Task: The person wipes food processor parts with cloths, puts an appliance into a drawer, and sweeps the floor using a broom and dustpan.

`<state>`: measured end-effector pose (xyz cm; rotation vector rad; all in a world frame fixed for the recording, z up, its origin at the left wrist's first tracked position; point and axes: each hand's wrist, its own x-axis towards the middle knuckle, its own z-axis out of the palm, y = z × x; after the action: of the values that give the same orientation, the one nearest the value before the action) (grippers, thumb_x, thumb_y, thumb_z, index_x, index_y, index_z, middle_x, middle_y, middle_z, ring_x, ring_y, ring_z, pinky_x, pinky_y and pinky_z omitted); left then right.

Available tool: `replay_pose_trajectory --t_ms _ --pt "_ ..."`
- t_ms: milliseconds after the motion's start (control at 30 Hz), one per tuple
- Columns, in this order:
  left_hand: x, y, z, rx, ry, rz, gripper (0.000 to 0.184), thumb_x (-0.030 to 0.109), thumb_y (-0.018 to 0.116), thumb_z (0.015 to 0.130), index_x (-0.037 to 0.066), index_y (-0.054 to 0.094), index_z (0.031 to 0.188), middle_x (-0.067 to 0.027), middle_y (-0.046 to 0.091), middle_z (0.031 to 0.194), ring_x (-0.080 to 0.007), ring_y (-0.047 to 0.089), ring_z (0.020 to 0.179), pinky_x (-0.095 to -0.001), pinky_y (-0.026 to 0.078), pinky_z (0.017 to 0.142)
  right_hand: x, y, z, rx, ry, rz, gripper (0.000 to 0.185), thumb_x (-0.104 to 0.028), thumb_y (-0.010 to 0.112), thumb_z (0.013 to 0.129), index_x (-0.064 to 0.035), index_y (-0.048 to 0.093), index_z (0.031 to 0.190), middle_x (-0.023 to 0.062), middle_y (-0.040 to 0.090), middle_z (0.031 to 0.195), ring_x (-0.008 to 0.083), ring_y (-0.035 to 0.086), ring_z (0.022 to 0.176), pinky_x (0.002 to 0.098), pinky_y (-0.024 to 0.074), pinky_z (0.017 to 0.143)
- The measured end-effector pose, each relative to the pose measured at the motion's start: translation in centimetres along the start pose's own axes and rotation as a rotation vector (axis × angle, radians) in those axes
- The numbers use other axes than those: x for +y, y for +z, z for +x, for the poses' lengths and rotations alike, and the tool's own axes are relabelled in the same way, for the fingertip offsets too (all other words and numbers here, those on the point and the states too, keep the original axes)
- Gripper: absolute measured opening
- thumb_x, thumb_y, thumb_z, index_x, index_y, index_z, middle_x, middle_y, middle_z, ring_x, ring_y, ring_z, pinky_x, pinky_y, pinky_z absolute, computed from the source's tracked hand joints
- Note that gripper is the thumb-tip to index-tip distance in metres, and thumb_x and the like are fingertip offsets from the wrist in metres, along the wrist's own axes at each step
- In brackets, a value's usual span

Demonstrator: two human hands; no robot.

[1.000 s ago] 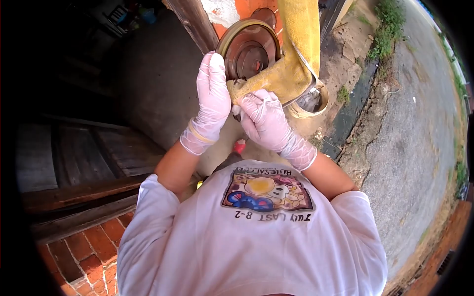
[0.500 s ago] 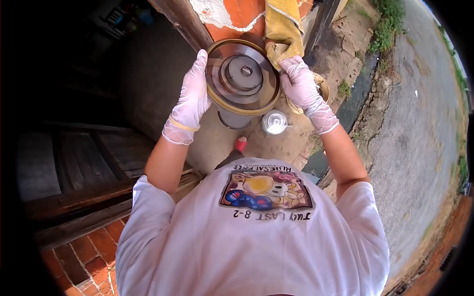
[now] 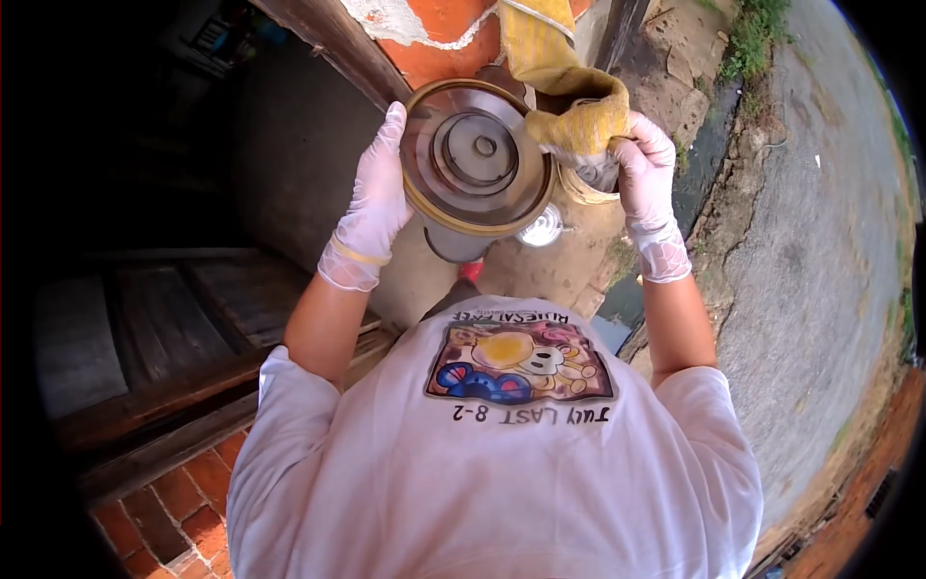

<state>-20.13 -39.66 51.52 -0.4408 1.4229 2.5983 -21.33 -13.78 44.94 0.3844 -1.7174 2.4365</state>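
My left hand (image 3: 378, 179), in a thin white glove, is closed on the left rim of a round see-through lid (image 3: 482, 198) with a yellowish-brown edge and a round knob-like centre. Only the thumb side of that hand shows; its other fingers are hidden behind the lid. A yellow cloth (image 3: 584, 125) is pinched at its lower end by my gloved right hand (image 3: 644, 169). The cloth's folded part hangs beside the lid's right edge, apart from my left hand. Below the lid a grey rounded piece (image 3: 453, 243) sticks out; I cannot tell what it belongs to.
A pale-rimmed bucket (image 3: 590, 196) stands under the cloth. Near it on the ground is a shiny clear vessel (image 3: 542, 228), partly covered by the lid. A wooden post (image 3: 338, 43) and an orange wall (image 3: 434, 60) are ahead. A ditch (image 3: 709, 169) and road run along the right.
My right hand has moved right and slightly down, away from the lid's edge, drawing the cloth out into a loop. My left hand still holds the lid in nearly the same place.
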Motion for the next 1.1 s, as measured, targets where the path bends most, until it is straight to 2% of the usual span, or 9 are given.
replay_pose_trajectory --t_ms 133,200,267,533,667,733,800,933,1100 --pt "-1.0 1.1 0.4 -0.067 0.212 0.13 0.042 0.033 0.042 0.095 -0.002 0.049 0.117 -0.0126 0.057 0.112 -0.0207 0.056 0.1 -0.0344 0.046 0.088 -3.8 5.0 -2.2 -0.392 -0.513 -0.776 0.03 0.002 0.056 0.066 -0.0076 0.06 0.095 0.0104 0.057 0.082 0.0286 0.055 0.079 0.0355 0.0452 0.07" --pt "-2.2 1.4 0.8 -0.105 0.341 0.193 0.038 0.031 0.043 0.096 -0.001 0.051 0.115 -0.0092 0.058 0.108 -0.0159 0.056 0.097 -0.0315 0.046 0.085 -3.1 7.5 -3.1 -0.545 -0.41 -1.063 0.028 -0.014 0.058 0.072 -0.0088 0.062 0.099 0.0089 0.055 0.076 0.0269 0.057 0.076 0.0392 0.0447 0.066" --pt "-2.3 2.2 -0.1 -0.067 0.654 0.656 0.034 0.029 0.046 0.095 0.0 0.054 0.111 -0.006 0.058 0.105 -0.0119 0.055 0.093 -0.0282 0.046 0.083 -1.9 8.1 -3.7 -0.499 -0.443 -1.163 0.025 -0.015 0.058 0.073 -0.0107 0.063 0.097 0.0075 0.056 0.075 0.0256 0.056 0.076 0.0383 0.044 0.066" --pt "-0.4 3.9 -1.4 -0.067 0.554 0.422 0.03 0.028 0.051 0.093 0.001 0.054 0.106 0.0022 0.055 0.092 -0.0041 0.047 0.085 -0.0194 0.041 0.078 -0.4 3.5 -0.4 -0.291 -0.579 -1.533 0.017 -0.022 0.06 0.072 -0.0179 0.068 0.088 0.0056 0.056 0.077 0.0227 0.054 0.076 0.0375 0.038 0.066" --pt "1.2 4.7 -2.3 -0.072 0.479 0.351 0.033 0.028 0.054 0.091 0.001 0.052 0.111 0.0009 0.057 0.096 -0.0052 0.05 0.087 -0.0204 0.042 0.079 1.2 0.9 1.6 0.163 -0.654 -1.055 0.023 -0.003 0.055 0.076 -0.0081 0.065 0.096 0.0049 0.06 0.085 0.0203 0.056 0.075 0.0325 0.0428 0.065" --pt "2.0 4.4 -3.0 -0.173 0.474 0.432 0.034 0.025 0.058 0.089 0.001 0.052 0.112 0.0 0.058 0.098 -0.0059 0.052 0.088 -0.021 0.042 0.08 -0.5 0.2 1.5 0.318 0.003 -0.123 0.024 -0.002 0.044 0.084 0.0012 0.061 0.101 0.0074 0.062 0.091 0.0141 0.058 0.079 0.0266 0.0476 0.071" --pt "2.3 3.6 -3.6 -0.353 0.543 0.656 0.036 0.022 0.063 0.086 0.001 0.052 0.112 -0.001 0.059 0.099 -0.0067 0.053 0.089 -0.0218 0.043 0.08 -0.9 -1.9 2.4 0.423 0.178 0.25 0.023 -0.004 0.043 0.083 0.0021 0.059 0.098 0.006 0.062 0.084 0.0137 0.059 0.071 0.0272 0.0501 0.07" --pt "1.3 3.8 -5.9 -0.517 1.359 1.742 0.042 0.009 0.072 0.064 0.004 0.059 0.103 -0.0055 0.052 0.082 -0.0158 0.056 0.077 -0.0278 0.049 0.074 -0.9 -1.0 0.3 0.156 0.582 0.725 0.03 -0.015 0.046 0.087 0.0014 0.051 0.112 0.0122 0.059 0.106 0.0261 0.057 0.095 0.0377 0.0463 0.087" --pt "-1.7 2.5 -5.6 -0.795 1.738 1.704 0.031 0.011 0.066 0.065 0.015 0.063 0.096 -0.0016 0.048 0.078 -0.0159 0.051 0.077 -0.0315 0.051 0.073 -4.7 1.0 -1.9 -0.094 0.618 0.774 0.053 -0.035 0.05 0.089 0.0008 0.041 0.126 0.0166 0.052 0.121 0.0285 0.052 0.109 0.0397 0.0399 0.096"
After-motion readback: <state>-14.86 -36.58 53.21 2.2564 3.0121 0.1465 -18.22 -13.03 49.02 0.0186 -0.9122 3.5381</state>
